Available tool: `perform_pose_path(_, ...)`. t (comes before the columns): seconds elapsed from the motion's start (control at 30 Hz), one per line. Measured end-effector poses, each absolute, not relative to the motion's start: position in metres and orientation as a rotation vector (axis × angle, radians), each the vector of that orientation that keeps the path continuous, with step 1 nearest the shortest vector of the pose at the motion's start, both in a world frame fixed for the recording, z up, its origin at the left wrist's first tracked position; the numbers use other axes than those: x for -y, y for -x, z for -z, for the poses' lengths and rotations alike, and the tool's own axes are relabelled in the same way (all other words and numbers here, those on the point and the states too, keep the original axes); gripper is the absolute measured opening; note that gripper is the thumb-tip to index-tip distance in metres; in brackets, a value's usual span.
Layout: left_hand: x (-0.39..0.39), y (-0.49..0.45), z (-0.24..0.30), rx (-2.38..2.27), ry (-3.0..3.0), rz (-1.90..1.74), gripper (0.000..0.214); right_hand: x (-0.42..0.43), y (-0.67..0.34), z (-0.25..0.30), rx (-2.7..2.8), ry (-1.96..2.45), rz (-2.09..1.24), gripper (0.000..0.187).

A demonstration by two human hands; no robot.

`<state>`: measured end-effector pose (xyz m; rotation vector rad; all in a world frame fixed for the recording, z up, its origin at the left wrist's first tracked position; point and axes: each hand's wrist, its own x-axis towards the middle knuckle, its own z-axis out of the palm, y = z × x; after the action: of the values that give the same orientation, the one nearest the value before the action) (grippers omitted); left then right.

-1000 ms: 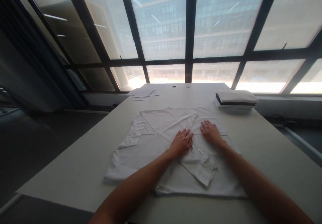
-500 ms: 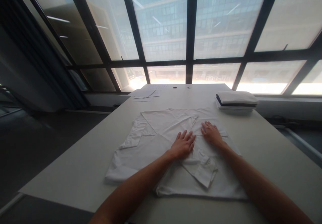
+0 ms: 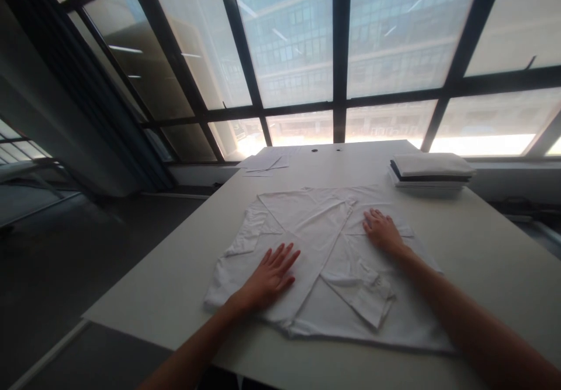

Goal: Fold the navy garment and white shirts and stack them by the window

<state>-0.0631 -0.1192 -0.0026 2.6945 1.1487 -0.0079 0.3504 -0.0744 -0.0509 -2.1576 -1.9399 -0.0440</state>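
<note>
A white long-sleeved shirt (image 3: 307, 261) lies spread on the white table (image 3: 175, 267), its sides and sleeves folded inward. My left hand (image 3: 270, 274) rests on the left part of the shirt, fingers spread. On the upper right part lies my right hand (image 3: 381, 229), palm down, with its fingers stretched out. One sleeve end with its cuff (image 3: 379, 302) points down toward the near edge, right of the middle. Another folded sleeve (image 3: 248, 232) lies along the shirt's left side. Neither hand grips the fabric.
A stack of folded clothes (image 3: 432, 168), white with a dark layer, sits at the table's far right. Sheets of paper (image 3: 267, 162) lie at the far left. Beyond the table stand large windows (image 3: 298, 33), with a dark curtain (image 3: 100, 97) on the left.
My left hand has slid left and slightly down across the shirt, away from my right hand. My right hand stays at about the same spot on the shirt. The view has tilted slightly.
</note>
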Motion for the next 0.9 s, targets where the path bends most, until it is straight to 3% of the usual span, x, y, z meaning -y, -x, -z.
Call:
perform_pose_path(0.4,0.159,0.113,-0.002,-1.461,-2.621,0.069,0.057,0.074,-0.356,0.058,1.967,2.128,0.097,0.051)
perform_pose_path(0.67,0.212,0.042,-0.018,-0.986,-2.687,0.076,0.071,0.073,-0.357,0.060,1.973,2.133,0.096,0.052)
perform_pose_path(0.9,0.216,0.043,-0.017,-0.838,-2.699,0.047,0.076,0.072,-0.359,0.063,1.965,2.120,0.110,0.051)
